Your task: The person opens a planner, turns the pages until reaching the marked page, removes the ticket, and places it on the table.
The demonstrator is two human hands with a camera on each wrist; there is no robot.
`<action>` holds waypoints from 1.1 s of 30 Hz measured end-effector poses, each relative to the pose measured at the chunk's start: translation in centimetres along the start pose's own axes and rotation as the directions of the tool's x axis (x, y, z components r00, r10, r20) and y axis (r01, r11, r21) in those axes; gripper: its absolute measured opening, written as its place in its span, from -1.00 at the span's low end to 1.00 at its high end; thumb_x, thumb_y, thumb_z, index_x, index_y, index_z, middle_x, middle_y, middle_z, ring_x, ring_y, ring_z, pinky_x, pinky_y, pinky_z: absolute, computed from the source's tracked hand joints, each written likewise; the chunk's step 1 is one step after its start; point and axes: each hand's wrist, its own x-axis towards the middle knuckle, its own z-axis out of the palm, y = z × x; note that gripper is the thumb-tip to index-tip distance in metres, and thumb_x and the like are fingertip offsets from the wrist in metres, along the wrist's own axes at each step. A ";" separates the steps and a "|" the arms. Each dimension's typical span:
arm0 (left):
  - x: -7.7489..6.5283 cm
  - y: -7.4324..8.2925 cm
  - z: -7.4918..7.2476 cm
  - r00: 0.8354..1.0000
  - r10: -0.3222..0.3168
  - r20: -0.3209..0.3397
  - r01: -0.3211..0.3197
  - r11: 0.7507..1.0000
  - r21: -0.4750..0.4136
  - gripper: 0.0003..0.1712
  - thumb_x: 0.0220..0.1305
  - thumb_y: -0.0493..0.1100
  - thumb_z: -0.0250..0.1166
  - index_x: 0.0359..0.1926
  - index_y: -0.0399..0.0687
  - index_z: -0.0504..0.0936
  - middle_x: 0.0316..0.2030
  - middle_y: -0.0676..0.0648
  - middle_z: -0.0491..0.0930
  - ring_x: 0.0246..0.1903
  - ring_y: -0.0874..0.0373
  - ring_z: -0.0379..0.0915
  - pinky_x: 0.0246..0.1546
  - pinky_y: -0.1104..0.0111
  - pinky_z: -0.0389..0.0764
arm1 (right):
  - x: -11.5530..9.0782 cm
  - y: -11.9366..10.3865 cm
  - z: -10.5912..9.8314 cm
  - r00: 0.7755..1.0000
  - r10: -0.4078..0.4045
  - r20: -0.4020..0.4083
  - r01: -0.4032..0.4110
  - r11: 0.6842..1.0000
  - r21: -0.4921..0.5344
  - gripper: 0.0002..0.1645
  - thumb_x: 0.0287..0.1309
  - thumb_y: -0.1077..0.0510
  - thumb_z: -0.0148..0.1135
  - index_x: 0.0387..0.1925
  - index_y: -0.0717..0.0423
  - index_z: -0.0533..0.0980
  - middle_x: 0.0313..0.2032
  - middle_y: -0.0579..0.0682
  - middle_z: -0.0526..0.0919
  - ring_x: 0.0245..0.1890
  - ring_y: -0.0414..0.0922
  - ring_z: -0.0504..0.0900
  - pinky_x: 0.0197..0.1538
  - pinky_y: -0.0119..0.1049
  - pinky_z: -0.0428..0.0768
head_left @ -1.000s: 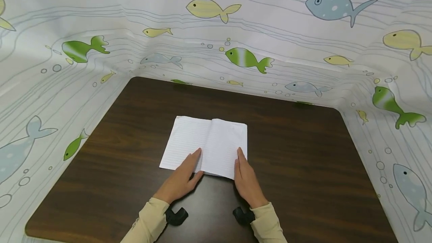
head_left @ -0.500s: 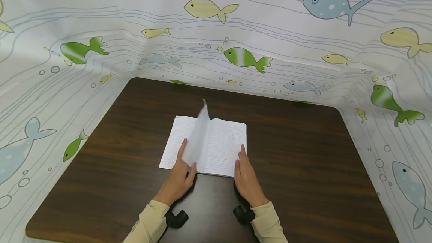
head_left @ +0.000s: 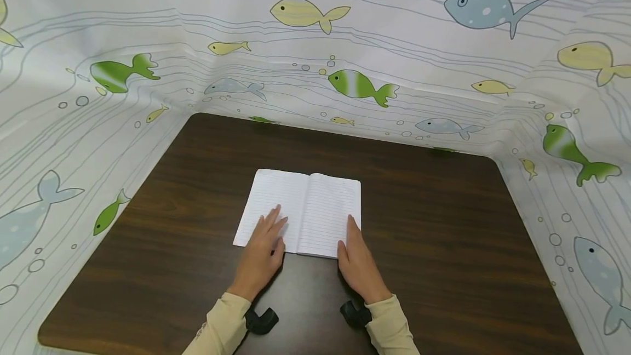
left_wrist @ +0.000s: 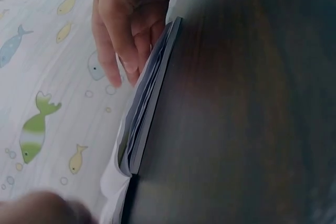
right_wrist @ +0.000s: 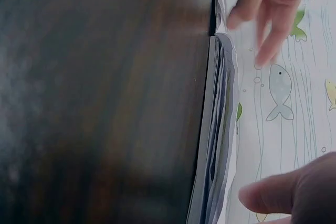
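A lined notebook (head_left: pixel 327 204) lies spread open in the middle of the dark wooden table (head_left: pixel 434 245). Over the lower part of its left page is my left hand (head_left: pixel 259 259), fingers straight and a little apart. At the lower right corner of the right page my right hand (head_left: pixel 362 267) rests with its fingers extended along the edge and the thumb by the bottom edge. The left wrist view catches the notebook's edge (left_wrist: pixel 152 93) side-on, with slightly raised pages. In the right wrist view the left fingers hang just above the page near the spine.
White sheeting with printed fish (head_left: pixel 362 84) stands as walls around the back and both sides of the table. A black wrist strap mount (head_left: pixel 262 321) sits under the left sleeve, and another mount (head_left: pixel 356 314) under the right one.
A page that rose from the right side at the spine has come down on the left. My left hand moved left with it and spread its fingers; the right thumb shifted toward the bottom edge.
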 end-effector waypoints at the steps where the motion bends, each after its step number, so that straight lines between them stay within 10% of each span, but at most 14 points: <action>1: -0.1 0.0 0.1 0.998 0.013 0.060 -0.013 1.000 -0.007 -0.46 0.26 -0.48 0.33 0.28 -0.33 0.58 0.42 -0.27 0.41 0.43 -0.17 0.32 0.51 0.04 0.22 | -0.1 0.0 0.0 1.000 -0.006 0.003 0.006 1.000 -0.014 -0.27 0.54 0.31 -0.03 0.54 0.53 -0.04 0.55 0.44 0.04 0.57 0.28 0.05 0.53 0.23 0.15; 6: -0.3 0.3 0.3 0.974 0.060 0.219 -0.061 0.998 -0.002 -0.50 0.40 -0.35 0.29 0.33 -0.33 0.55 0.34 -0.26 0.51 0.37 -0.14 0.41 0.44 0.03 0.36 | -0.3 -0.1 0.0 1.000 -0.015 0.003 0.015 0.998 -0.066 -0.26 0.53 0.27 0.02 0.53 0.52 0.02 0.53 0.44 0.10 0.55 0.30 0.10 0.52 0.24 0.17; 33: -0.4 0.1 0.4 0.973 0.050 0.224 -0.048 0.999 -0.015 -0.49 0.42 -0.33 0.28 0.35 -0.33 0.53 0.35 -0.26 0.50 0.38 -0.14 0.40 0.43 0.00 0.37 | -0.7 -0.3 -0.2 0.996 -0.047 -0.070 0.027 0.965 -0.260 -0.28 0.48 0.23 0.11 0.43 0.65 0.14 0.43 0.51 0.26 0.49 0.32 0.25 0.49 0.40 0.06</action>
